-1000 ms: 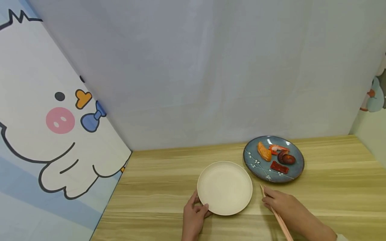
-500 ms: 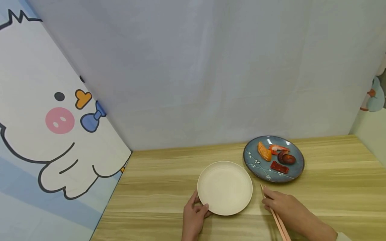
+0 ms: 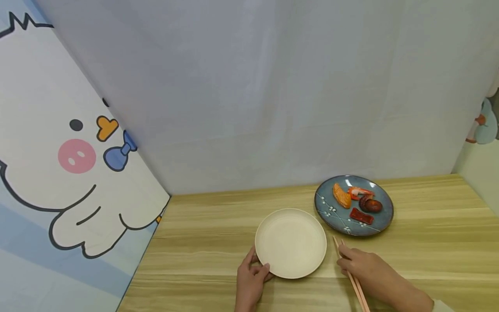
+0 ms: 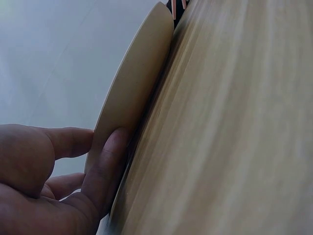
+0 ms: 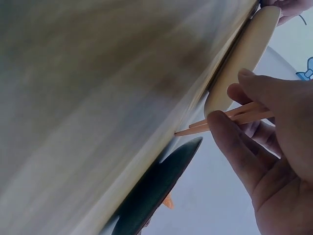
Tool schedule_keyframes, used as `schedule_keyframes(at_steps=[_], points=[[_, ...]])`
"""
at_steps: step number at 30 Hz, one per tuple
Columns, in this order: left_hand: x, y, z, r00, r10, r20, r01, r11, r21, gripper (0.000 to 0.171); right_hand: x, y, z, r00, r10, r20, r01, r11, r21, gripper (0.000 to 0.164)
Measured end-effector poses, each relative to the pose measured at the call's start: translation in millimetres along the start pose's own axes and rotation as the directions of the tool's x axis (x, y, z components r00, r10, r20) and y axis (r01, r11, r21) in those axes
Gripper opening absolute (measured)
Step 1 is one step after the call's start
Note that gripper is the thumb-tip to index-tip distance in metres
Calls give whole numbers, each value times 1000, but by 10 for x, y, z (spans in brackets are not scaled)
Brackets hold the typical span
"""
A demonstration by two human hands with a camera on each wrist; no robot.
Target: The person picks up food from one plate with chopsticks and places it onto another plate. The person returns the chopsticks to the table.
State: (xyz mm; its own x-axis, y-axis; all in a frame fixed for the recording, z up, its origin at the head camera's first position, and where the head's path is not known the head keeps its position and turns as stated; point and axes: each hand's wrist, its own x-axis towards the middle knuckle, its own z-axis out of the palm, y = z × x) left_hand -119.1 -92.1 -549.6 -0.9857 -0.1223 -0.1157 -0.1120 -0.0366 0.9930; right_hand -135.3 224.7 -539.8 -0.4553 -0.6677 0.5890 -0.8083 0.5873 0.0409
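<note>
My left hand (image 3: 250,279) holds a cream plate (image 3: 290,243) by its lower left rim, the thumb at the edge. Seen from the left wrist, one finger (image 4: 108,161) lies against the underside of the plate. My right hand (image 3: 364,265) grips a pair of light pink chopsticks (image 3: 357,287), whose tips (image 5: 188,129) lie just right of the cream plate, slightly apart and pinching nothing. Beyond them sits a blue-grey plate (image 3: 331,222) bearing an orange salmon slice (image 3: 341,196), a shrimp (image 3: 359,192), a dark red octopus piece (image 3: 370,205) and a red slab (image 3: 361,216).
Both plates are on a wood-grain table (image 3: 202,242). Behind it hangs a pale grey curtain (image 3: 249,95). A panel with a white cartoon figure (image 3: 43,173) stands along the left side, and a pale wall (image 3: 481,173) borders the right.
The rear ends of the chopsticks have swung left, and their tips have spread slightly apart. My left hand and both plates stay in place.
</note>
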Motion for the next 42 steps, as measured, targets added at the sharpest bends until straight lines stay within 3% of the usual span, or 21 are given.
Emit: schedule_keyframes(at_steps=[15, 27, 42], points=[[-14, 6, -10, 1000, -2, 2, 2, 1000, -20, 73, 46, -79, -4, 998, 26, 50, -24, 998, -59, 38], [-6, 13, -9, 1000, -12, 0, 12, 1000, -9, 73, 84, -168, 18, 996, 27, 88, -15, 990, -141, 34], [19, -38, -2, 1000, -13, -11, 13, 999, 35, 73, 80, -176, 76, 993, 22, 117, -6, 990, -138, 32]])
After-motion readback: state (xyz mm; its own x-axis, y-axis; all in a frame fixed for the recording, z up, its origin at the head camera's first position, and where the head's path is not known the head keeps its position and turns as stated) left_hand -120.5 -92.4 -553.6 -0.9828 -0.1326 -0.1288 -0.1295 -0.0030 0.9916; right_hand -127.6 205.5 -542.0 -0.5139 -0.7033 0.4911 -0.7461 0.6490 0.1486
